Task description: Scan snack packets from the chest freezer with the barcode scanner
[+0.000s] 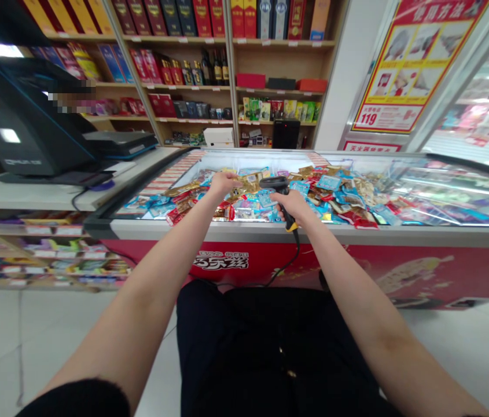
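Observation:
My right hand (293, 202) is closed round the handle of a black barcode scanner (275, 185), whose head points left over a chest freezer (244, 231). A black cable hangs from the scanner's yellow-tipped handle down the freezer's red front. My left hand (223, 183) reaches over the freezer with fingers curled onto a gold wrapped packet (248, 186) among the heap of wrapped ice creams. Whether it grips the packet or only touches it is not clear.
A checkout counter (31, 194) with a black monitor (14, 124) stands at the left. Wooden shelves (227, 87) of boxes and bottles fill the back wall. A glass-door fridge (478, 110) and a red poster (418, 63) are at the right. Snack racks (31, 255) sit under the counter.

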### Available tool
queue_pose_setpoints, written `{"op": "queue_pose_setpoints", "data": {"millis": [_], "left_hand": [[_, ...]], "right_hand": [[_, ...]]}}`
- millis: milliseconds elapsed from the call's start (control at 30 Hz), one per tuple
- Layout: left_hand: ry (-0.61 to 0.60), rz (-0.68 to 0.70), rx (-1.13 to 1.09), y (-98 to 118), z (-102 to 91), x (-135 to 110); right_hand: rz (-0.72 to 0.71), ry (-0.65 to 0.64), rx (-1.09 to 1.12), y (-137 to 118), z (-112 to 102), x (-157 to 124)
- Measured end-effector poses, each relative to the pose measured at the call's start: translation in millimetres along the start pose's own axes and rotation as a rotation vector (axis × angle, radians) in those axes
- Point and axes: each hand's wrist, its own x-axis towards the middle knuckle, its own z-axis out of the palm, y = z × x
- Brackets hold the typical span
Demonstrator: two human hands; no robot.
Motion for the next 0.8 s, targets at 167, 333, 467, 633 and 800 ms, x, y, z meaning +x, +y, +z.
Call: {"op": "queue_pose_setpoints", "data": {"millis": [167,333,467,633,800], "left_hand": [[0.015,0.047,0.013,2.4,18.4,-5.6],[-0.004,0.08,0.017,6.8,27.4,-6.9],[-0.013,0.073,0.017,9.3,30.9,-8.3],[-0.022,0.067,-0.007,7.8,33.3,-6.9],[-0.017,0.044,-0.017,7.3,36.4,-5.8]], "right_hand": [[0.001,0.008,0.03,1.3,-6.9,1.9],[-0.002,0.011,0.033,0.9,-11.6,0.3],[0.0,0.03,0.024,-1.8,-13.1,-2.7],[0.014,0.024,0.033,-1.7,-14.3,-2.7],[0.022,0.011,0.041,1.2,-15.2,-0.2]]}}
